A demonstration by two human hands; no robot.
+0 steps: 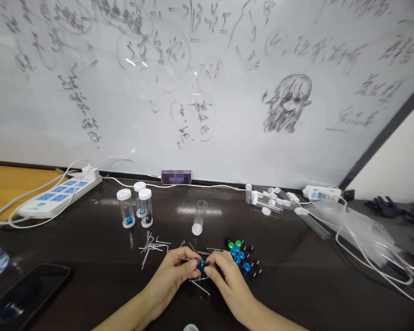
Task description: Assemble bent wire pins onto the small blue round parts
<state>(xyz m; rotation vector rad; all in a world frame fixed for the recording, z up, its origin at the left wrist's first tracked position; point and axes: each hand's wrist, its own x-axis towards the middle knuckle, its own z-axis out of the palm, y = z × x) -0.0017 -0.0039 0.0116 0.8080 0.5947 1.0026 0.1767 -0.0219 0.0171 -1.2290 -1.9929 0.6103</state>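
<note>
In the middle of the dark table, both hands meet with closed fingertips. My left hand [172,276] pinches a small shiny blue part [200,263]. My right hand [227,280] closes on a small dark piece [207,264] at the blue part's right end; whether the two are joined I cannot tell. Right of the right hand lie loose blue round parts [237,253], green ones [238,242] and small black screw-like pieces [255,269]. Thin bent metal rods [153,246] lie left of the hands, and another bent rod [200,288] lies below the fingers.
Behind the hands stands an uncapped clear tube [200,214]. White-capped tubes [127,211] holding small parts stand at left. Loose caps and tubes [269,202] lie at back right, near a plastic bag [355,230]. A phone [27,294] and power strip [62,193] are at left.
</note>
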